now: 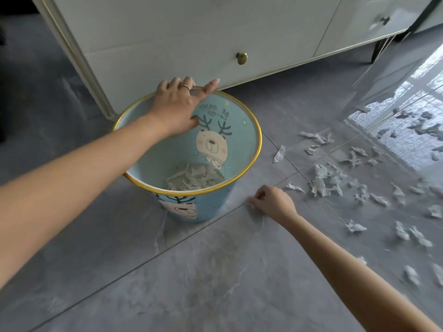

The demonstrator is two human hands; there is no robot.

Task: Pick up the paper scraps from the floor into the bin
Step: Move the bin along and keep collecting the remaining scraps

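HEAD VIEW: A person's left hand (176,106) is gripping the yellow rim of a blue bear-print bin (211,207) at the rim's 11 o'clock, with the fingers curling over the outside and the thumb inside. The bin is standing upright on the grey tile floor (191,271), with a white drawer cabinet (191,32) at its 12 o'clock and binned scraps (191,179) lying in its bottom. The right hand (273,200) is resting on the tiles at the bin's 4 o'clock with its fingers curled. Whether they are pinching anything cannot be told. Loose paper scraps (321,185) are lying scattered at the bin's 3 o'clock.
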